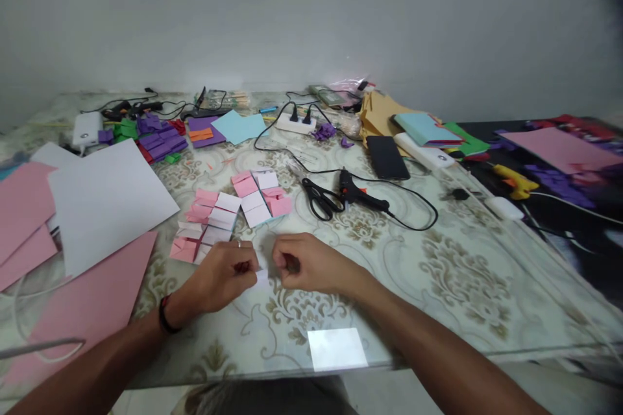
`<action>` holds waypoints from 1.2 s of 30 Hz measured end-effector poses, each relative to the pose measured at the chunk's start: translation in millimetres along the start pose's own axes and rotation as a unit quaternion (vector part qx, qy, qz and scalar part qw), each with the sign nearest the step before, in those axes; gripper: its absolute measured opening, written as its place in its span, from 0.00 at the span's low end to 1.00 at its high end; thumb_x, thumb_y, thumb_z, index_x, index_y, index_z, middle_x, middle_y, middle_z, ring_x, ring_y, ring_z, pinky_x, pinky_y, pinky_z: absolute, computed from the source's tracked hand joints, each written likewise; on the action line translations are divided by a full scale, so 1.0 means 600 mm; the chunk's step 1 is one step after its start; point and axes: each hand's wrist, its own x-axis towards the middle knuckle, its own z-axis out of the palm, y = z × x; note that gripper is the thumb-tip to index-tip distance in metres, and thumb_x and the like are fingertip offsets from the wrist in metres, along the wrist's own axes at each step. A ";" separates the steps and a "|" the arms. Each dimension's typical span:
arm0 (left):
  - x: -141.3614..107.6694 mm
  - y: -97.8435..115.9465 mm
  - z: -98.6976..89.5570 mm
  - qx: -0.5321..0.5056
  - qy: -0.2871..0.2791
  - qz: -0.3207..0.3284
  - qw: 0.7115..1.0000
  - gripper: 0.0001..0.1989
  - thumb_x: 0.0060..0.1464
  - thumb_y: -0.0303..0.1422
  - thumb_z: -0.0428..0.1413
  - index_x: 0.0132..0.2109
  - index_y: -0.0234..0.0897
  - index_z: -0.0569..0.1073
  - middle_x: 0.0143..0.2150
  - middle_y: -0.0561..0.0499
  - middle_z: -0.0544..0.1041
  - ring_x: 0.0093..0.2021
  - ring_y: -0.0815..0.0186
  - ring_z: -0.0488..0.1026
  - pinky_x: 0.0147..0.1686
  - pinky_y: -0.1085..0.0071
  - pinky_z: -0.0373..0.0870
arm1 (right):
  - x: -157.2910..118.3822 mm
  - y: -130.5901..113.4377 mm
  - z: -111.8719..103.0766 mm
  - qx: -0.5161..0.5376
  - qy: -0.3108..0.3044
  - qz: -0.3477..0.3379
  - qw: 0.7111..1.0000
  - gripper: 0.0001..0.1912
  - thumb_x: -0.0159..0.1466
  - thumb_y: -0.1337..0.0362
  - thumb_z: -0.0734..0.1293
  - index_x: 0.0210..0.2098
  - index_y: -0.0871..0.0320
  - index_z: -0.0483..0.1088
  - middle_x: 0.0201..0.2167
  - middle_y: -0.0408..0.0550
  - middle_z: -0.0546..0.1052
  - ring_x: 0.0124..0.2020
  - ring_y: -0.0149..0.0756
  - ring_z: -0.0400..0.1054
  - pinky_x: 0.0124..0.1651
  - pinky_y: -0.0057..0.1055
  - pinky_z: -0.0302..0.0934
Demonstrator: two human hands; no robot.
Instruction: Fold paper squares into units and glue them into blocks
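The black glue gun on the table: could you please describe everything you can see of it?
The glue gun is black, apparently plastic, with an orange-red trigger. It lies on its side on the patterned tabletop, handle pointing right, just right of the black scissors; whether they touch is unclear. A black cord leaves the handle's end, loops right and runs back behind it.

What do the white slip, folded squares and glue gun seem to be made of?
White slip: probably paper, looking thin and flat; finish unclear.

Folded squares: matte paper, it seems, showing creases and lifted flaps.

Glue gun: likely hard black plastic, given its smooth moulded body.
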 end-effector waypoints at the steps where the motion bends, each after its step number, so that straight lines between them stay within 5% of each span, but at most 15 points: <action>1: 0.000 0.000 -0.001 0.003 0.004 0.006 1.000 0.08 0.49 0.20 0.53 0.26 0.36 0.68 0.26 0.57 0.69 0.27 0.72 0.65 0.30 0.73 0.57 | -0.001 0.002 -0.004 0.004 0.003 0.005 1.000 0.12 0.50 0.80 0.69 0.27 0.58 0.67 0.27 0.38 0.70 0.27 0.28 0.62 0.31 0.24 0.55; 6: -0.002 -0.005 0.004 0.049 0.031 0.057 0.997 0.07 0.57 0.23 0.54 0.31 0.37 0.70 0.29 0.55 0.71 0.30 0.70 0.67 0.32 0.73 0.60 | 0.001 0.004 0.001 0.020 0.033 -0.028 0.999 0.09 0.57 0.74 0.72 0.37 0.58 0.73 0.32 0.41 0.71 0.30 0.29 0.64 0.34 0.25 0.58; 10: -0.002 -0.012 0.010 0.065 0.040 0.071 0.995 0.07 0.60 0.24 0.54 0.33 0.37 0.71 0.31 0.53 0.73 0.32 0.68 0.69 0.34 0.72 0.63 | 0.002 0.000 0.018 0.033 0.052 -0.034 0.998 0.05 0.63 0.74 0.68 0.33 0.58 0.72 0.30 0.41 0.69 0.28 0.28 0.63 0.33 0.24 0.57; 18: -0.001 -0.025 0.021 0.137 0.018 0.097 0.986 0.07 0.55 0.21 0.55 0.34 0.38 0.71 0.33 0.52 0.75 0.36 0.64 0.72 0.37 0.68 0.66 | 0.000 0.002 0.025 -0.019 0.017 -0.015 1.000 0.10 0.57 0.79 0.69 0.33 0.58 0.72 0.30 0.40 0.72 0.29 0.29 0.66 0.33 0.24 0.58; 36: -0.001 -0.026 0.020 0.179 0.036 0.095 0.979 0.09 0.51 0.19 0.54 0.35 0.38 0.70 0.34 0.52 0.74 0.36 0.64 0.72 0.38 0.69 0.67 | 0.001 0.010 0.035 -0.024 0.049 -0.011 0.998 0.10 0.55 0.78 0.70 0.31 0.58 0.71 0.29 0.39 0.71 0.28 0.28 0.64 0.32 0.23 0.57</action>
